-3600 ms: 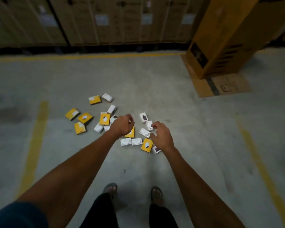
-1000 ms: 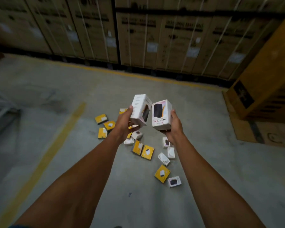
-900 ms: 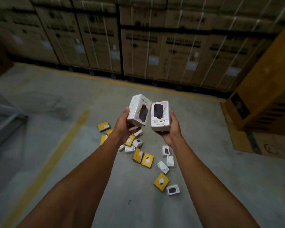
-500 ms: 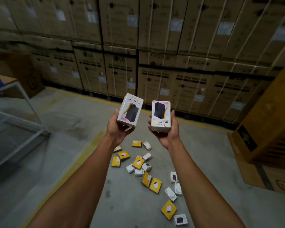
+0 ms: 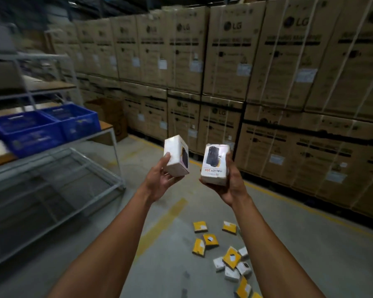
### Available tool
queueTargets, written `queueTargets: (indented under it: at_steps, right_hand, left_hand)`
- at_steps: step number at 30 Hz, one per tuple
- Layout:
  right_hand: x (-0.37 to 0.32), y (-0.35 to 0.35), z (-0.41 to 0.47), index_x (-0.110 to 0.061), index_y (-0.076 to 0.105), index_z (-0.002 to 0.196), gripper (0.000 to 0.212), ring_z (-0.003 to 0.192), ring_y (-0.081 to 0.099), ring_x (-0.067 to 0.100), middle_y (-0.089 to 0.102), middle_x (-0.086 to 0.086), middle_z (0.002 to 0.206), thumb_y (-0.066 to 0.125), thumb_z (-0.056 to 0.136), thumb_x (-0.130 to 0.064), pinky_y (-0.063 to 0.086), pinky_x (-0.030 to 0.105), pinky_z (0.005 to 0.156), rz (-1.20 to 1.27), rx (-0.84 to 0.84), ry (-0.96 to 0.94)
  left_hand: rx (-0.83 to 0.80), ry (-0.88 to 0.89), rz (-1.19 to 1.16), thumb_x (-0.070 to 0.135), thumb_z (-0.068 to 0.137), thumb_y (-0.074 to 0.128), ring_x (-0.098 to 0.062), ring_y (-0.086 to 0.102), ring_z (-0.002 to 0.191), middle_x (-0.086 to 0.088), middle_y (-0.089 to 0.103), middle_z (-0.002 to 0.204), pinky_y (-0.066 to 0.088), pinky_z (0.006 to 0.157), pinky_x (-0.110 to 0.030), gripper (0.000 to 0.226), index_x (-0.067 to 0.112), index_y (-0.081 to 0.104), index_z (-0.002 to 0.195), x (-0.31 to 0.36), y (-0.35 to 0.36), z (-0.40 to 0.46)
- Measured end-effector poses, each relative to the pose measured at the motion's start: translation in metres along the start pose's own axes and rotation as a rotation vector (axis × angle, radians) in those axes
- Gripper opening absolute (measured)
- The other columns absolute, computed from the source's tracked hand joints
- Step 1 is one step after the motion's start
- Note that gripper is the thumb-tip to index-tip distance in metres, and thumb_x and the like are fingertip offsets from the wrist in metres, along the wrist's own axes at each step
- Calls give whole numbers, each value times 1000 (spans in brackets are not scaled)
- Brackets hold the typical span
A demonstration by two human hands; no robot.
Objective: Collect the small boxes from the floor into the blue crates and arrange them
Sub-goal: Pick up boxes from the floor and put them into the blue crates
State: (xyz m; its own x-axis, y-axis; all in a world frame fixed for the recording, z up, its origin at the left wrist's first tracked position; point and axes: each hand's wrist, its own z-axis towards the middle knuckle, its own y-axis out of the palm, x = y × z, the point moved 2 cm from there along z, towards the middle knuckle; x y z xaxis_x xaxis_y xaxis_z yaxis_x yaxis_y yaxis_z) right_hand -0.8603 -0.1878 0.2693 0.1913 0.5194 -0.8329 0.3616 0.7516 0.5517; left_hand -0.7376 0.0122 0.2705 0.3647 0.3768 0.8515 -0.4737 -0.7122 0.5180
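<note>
Box in left hand: a white box (image 5: 176, 156) is gripped from below and from the side by the left hand (image 5: 159, 181), thumb on the near face; it is held upright, slightly tilted.
Box in right hand: a second white box (image 5: 215, 163) with a printed front is clasped by the right hand (image 5: 230, 181), fingers curled behind it (the print is seen upside down).
Long axis: both boxes are held with the long axis roughly vertical, side by side, apart from each other.
Direction to the goal: the blue crates (image 5: 45, 125) are found to the left and above the hands, on a shelf of a metal rack (image 5: 78, 160); the left hand is judged the nearer one.
Still on the floor: yellow and white small boxes (image 5: 224, 252) are left scattered below the right forearm, well apart from the crates.
Hard to make out: the inside of the crates is blurred, so their content cannot be told; the lowest floor boxes are cut off by the frame edge.
Behind: stacked cartons (image 5: 246, 72) are seen along the wall.
</note>
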Motion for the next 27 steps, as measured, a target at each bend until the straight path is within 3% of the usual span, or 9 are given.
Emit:
queueTargets:
  at_steps: [3,7,10,14,17,21,23,25,27]
  right_hand:
    - [29,44,38,-19,60,144,88,124,63,42,65,20,138,81,72,-66,51,63,102,-10,-57,35]
    - [70,98,100,-18,65,137,62,135,52,50,61,23,141,65,89,-56,41,67,111,10,-129,134]
    - [104,139,153,-18,65,136,58,126,58,50,70,20,131,58,95,-57,45,63,109,14,-178,193]
    - [152,201,223,-18,61,142,64,120,63,45,70,17,130,58,94,-61,54,54,97,-5,-288,262]
    - [178,257,278,-22,62,142,66,126,61,44,70,15,131,62,90,-62,47,59,107,-8,-357,311]
    - [209,327,348,-22,64,139,62,125,62,40,71,16,131,63,91,-61,40,61,115,-47,-463,389]
    - [227,360,377,-19,61,143,69,127,61,39,68,18,134,68,89,-61,38,60,118,-78,-500,433]
    - [250,389,403,-19,60,144,78,136,55,41,65,20,138,76,83,-64,34,62,119,-105,-536,445]
    - [277,415,429,-18,62,142,77,136,55,42,66,21,136,78,81,-63,35,65,117,-106,-547,465]
  left_hand:
    - [40,49,20,33,98,67,-34,68,123,-13,70,132,52,107,-57,37,18,63,132,26,-47,10]
    - [113,129,53,35,91,76,-39,67,118,-18,68,125,57,96,-59,59,16,56,143,62,-110,24]
    - [184,188,79,38,87,77,-36,67,110,-13,68,118,57,91,-54,62,19,55,142,90,-158,37]
    - [304,245,161,53,81,76,-37,61,120,-16,62,136,53,105,-56,74,25,53,145,132,-221,51]
    - [388,278,183,60,80,73,-37,60,123,-16,61,140,56,95,-49,73,28,56,144,168,-265,70]
    - [514,357,193,81,60,82,-33,62,117,-14,65,137,52,95,-48,100,29,61,142,213,-316,98]
    - [530,385,180,82,67,76,-32,64,115,-16,66,136,53,94,-46,98,26,59,145,231,-345,110]
    - [567,390,152,79,75,71,-25,69,104,-17,67,134,59,77,-34,95,21,56,148,248,-376,120]
    - [611,399,114,71,84,67,-24,72,103,-19,66,137,60,70,-31,86,18,53,150,261,-408,130]
